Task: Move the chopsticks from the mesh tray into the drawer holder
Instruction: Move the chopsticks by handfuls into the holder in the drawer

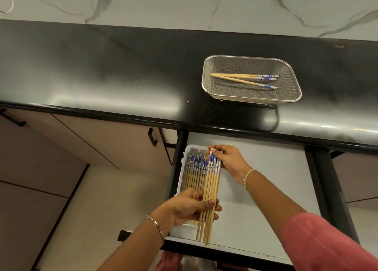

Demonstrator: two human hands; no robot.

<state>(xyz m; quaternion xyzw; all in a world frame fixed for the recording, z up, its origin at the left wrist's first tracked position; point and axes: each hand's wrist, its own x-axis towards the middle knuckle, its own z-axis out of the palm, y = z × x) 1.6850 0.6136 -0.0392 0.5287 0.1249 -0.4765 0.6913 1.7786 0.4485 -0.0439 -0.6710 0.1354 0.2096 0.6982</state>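
**Both hands hold a chopstick bundle over the drawer holder**

Open drawer [255, 189] under the black countertop [102, 66]. White holder [182, 168] sits at the drawer's left edge, already carrying a row of chopsticks [194, 174], blue-patterned ends toward the counter. Left hand [190, 207] closes around the plain lower half of a held bundle [210, 191]; right hand [229, 162] pinches its patterned top ends. Bundle lies along the holder's right side, tips reaching past the holder's near end toward the drawer's front edge. Mesh tray [294, 90] sits on the countertop near its front edge, right of centre; three chopsticks [243, 79] remain in it, lying crosswise.
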